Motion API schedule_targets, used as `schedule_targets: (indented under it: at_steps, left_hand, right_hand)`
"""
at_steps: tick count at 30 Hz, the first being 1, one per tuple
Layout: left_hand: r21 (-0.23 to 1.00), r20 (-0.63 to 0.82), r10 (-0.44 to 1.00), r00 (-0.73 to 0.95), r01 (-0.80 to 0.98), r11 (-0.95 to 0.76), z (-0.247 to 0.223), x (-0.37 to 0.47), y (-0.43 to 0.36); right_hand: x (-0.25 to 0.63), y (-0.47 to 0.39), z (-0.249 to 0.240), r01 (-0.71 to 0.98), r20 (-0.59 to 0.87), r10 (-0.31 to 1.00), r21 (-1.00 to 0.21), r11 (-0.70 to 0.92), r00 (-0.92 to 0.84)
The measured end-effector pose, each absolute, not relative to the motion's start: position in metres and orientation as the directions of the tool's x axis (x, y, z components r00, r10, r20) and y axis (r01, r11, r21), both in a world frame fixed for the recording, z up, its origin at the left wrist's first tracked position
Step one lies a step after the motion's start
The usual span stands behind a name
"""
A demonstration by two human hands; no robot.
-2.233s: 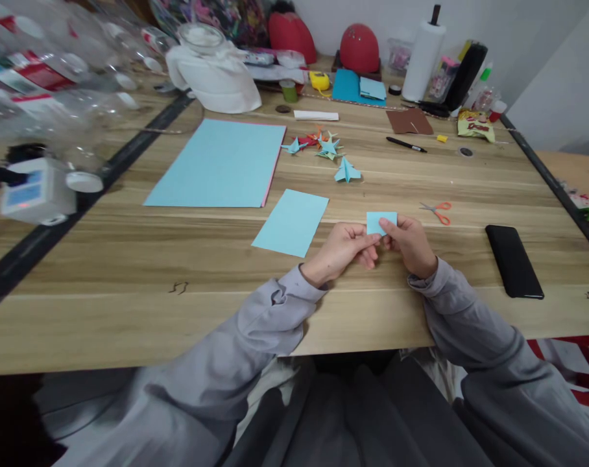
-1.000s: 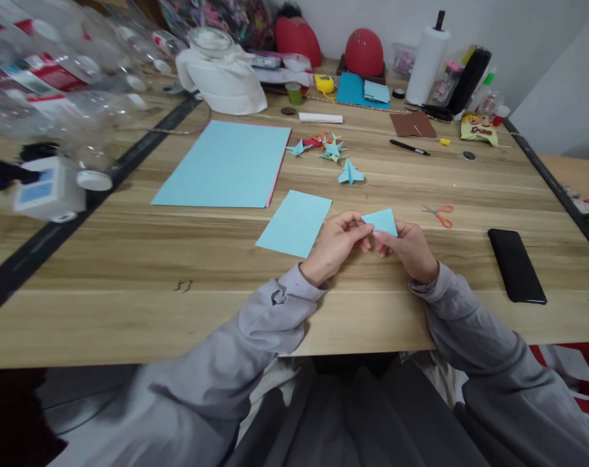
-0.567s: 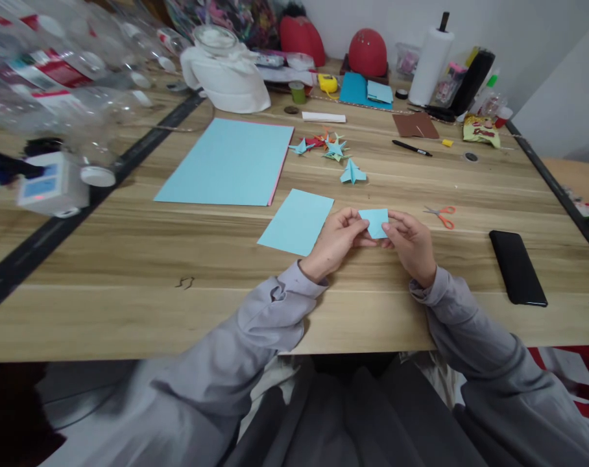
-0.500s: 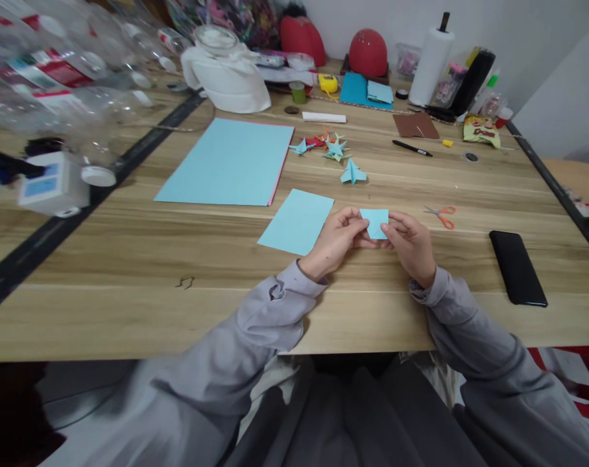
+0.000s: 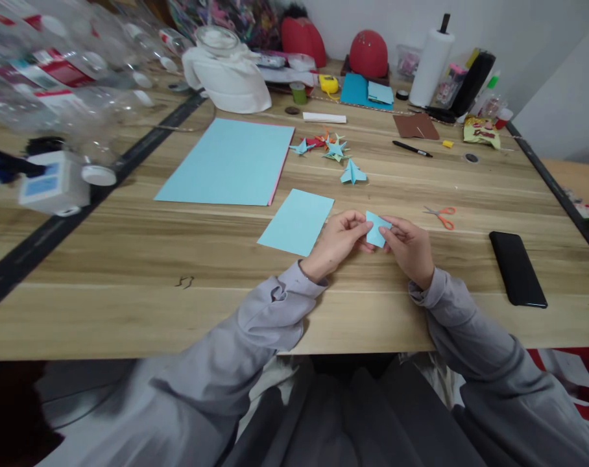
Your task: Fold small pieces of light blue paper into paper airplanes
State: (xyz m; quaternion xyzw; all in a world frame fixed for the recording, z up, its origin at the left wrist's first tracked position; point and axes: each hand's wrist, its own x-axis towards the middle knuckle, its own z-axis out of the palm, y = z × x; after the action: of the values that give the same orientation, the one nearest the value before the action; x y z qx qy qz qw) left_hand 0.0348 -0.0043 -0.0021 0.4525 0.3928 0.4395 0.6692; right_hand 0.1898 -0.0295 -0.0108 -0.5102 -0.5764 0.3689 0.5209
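A small folded piece of light blue paper (image 5: 376,236) is held between both hands, tilted, above the wooden table. My left hand (image 5: 340,239) pinches its left edge with thumb and fingers. From the right, my right hand (image 5: 410,245) grips the opposite edge, thumb on top. A blue paper rectangle (image 5: 297,222) lies flat just left of my left hand. Beyond the hands sits a folded blue paper plane (image 5: 353,172), with several coloured folded paper shapes (image 5: 334,148) behind it.
Orange-handled scissors (image 5: 443,216) and a black phone (image 5: 518,268) lie to the right. Large blue sheets (image 5: 229,162) are at the left centre. A black pen (image 5: 412,148) lies farther back. Plastic bottles (image 5: 65,71) crowd the far left; a paper roll (image 5: 431,66) stands at the back.
The small blue paper has turned from level to tilted and now shows an angular outline. Both hands have shifted slightly and still hold it.
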Motion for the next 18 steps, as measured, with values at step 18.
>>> schedule_targets:
  at_steps: [18]
  left_hand:
    - [0.931, -0.150, 0.952, 0.269, -0.287, 0.227, 0.001, 0.034, -0.006]
  right_hand:
    - [0.193, -0.030, -0.022, 0.232, 0.276, 0.960, -0.932, 0.280, -0.047]
